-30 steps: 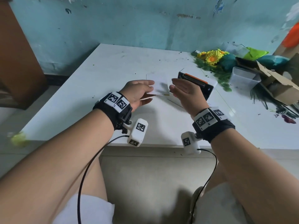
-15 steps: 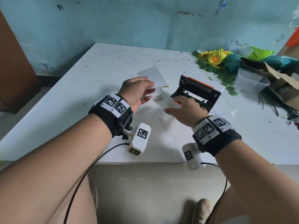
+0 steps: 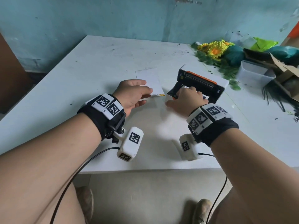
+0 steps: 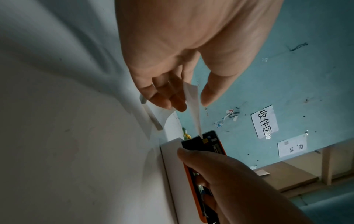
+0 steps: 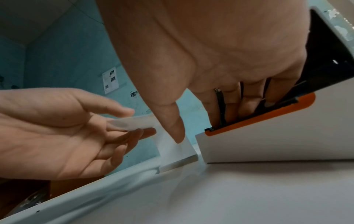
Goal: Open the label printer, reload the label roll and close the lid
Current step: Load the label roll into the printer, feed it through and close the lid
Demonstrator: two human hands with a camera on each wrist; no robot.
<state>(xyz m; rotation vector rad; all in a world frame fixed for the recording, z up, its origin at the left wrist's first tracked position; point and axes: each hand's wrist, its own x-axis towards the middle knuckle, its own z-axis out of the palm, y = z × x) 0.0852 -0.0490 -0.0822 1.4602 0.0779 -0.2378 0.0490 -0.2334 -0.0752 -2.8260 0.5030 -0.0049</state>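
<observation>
The white label printer (image 3: 219,94) with orange trim stands on the table, its black-lined lid (image 3: 202,84) swung open toward the back. My right hand (image 3: 179,96) is over the printer's left end. Its fingers (image 5: 249,104) reach down inside the orange rim of the printer (image 5: 268,141), and its thumb tip rests on white label paper (image 5: 178,153) beside the body. My left hand (image 3: 146,87) pinches a white label strip (image 3: 148,78) between thumb and fingers. In the left wrist view the label strip (image 4: 193,109) runs from the left hand (image 4: 191,104) toward the printer (image 4: 170,174).
Yellow plastic flowers (image 3: 215,50), a clear plastic tub (image 3: 254,75) and a torn cardboard box (image 3: 278,67) crowd the table's back right. The white table's front edge (image 3: 145,168) is close to my wrists. A teal wall stands behind, with paper notices (image 4: 265,121).
Both hands held the label paper up in front of the printer. My right hand has let it go, dropped to the open printer and put its fingers inside. The left hand still holds the strip.
</observation>
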